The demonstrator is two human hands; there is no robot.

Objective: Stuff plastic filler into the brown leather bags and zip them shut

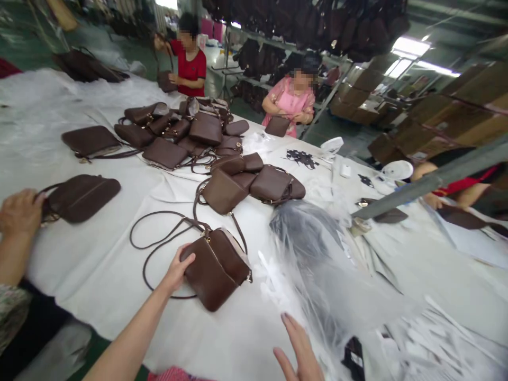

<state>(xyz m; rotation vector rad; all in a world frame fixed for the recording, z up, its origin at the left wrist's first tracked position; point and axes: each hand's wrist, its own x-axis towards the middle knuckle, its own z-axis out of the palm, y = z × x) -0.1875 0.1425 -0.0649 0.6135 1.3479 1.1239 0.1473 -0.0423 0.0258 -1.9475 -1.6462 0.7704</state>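
My left hand point(179, 269) is closed on the left edge of a brown shoulder bag point(214, 267), thumb on top. A zip line runs across the bag's front, and its thin strap point(147, 259) loops over the white table covering to the left. Off to the right, my right hand point(298, 349) is held low near the front edge, fingers apart and holding nothing. Between that hand and the bag lie some blurred white strips point(273, 278). Just behind the held bag rests another brown bag point(224, 191) with its strap.
A heap of brown bags point(204, 128) covers the table's far middle. Clear plastic sheeting point(313, 264) lies to the right, below a slanting metal pole point(432, 180). A co-worker's hand point(24, 211) touches a bag point(85, 197) at left. Other people work around the table.
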